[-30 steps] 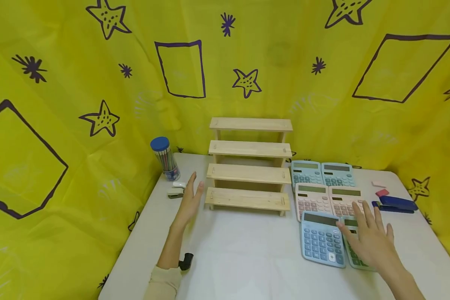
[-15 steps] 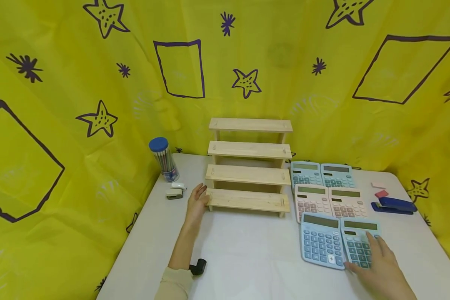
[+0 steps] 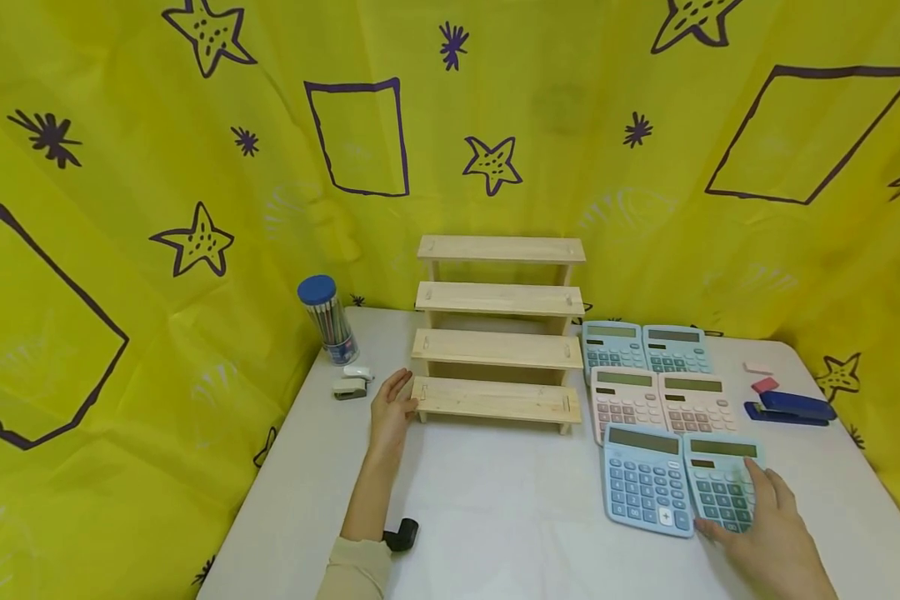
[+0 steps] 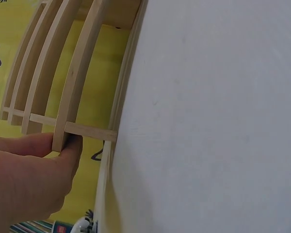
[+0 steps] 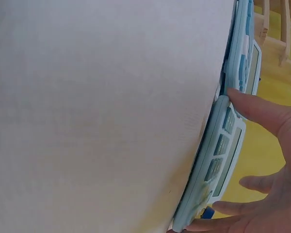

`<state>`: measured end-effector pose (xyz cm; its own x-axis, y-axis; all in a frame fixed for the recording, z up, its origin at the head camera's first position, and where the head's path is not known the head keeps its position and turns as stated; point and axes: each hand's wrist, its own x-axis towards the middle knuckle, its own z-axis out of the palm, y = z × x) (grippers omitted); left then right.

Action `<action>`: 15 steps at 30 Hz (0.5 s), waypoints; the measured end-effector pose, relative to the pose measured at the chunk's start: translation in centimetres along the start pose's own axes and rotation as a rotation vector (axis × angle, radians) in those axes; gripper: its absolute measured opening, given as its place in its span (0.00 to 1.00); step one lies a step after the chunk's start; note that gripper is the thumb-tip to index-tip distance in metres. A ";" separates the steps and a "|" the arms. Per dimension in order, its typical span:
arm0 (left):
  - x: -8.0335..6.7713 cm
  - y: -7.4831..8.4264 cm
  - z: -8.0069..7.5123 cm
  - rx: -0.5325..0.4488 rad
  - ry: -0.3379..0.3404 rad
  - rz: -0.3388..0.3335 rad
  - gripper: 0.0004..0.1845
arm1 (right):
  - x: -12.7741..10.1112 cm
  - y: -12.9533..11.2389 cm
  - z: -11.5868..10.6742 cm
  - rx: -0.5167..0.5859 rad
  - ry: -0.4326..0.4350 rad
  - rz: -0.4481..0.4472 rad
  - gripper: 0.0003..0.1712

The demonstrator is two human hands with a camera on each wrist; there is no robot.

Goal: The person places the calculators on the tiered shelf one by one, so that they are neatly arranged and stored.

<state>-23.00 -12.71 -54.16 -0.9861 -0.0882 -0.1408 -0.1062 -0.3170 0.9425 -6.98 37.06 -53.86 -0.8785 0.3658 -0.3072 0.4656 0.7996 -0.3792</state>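
On the white worktop [image 3: 495,492], the right hand [image 3: 768,533] grips the green calculator [image 3: 720,483] at the front right. The left hand [image 3: 390,404] touches the empty four-tier wooden stepped rack [image 3: 498,333], fingers relaxed. A clear blue-lidded tube [image 3: 328,318] holds pencils.

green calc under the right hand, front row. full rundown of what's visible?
The pale green desk calculator lies flat, face up, on the white table, rightmost in the front row, side by side with a blue calculator. It looks plastic, with a grey display strip at the far end and rows of teal keys below. The right hand grips its near right corner: thumb on the near edge, fingers along the right side.
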 end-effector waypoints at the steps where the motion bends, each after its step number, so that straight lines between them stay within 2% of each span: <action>1: 0.0 0.0 -0.1 -0.004 -0.001 -0.004 0.37 | 0.0 -0.1 0.0 -0.003 0.003 -0.007 0.90; 8: -0.1 0.1 -0.4 -0.015 0.015 -0.021 0.36 | -0.2 -0.6 -0.1 -0.019 0.002 -0.036 0.90; 15: -0.3 0.0 -0.3 -0.020 0.042 0.010 0.38 | -0.3 -1.0 -0.8 -0.008 0.055 -0.048 0.86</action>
<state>-22.68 -12.99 -54.26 -0.9808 -0.1308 -0.1446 -0.0935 -0.3350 0.9376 -7.28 36.54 -52.70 -0.9044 0.3526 -0.2404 0.4223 0.8206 -0.3851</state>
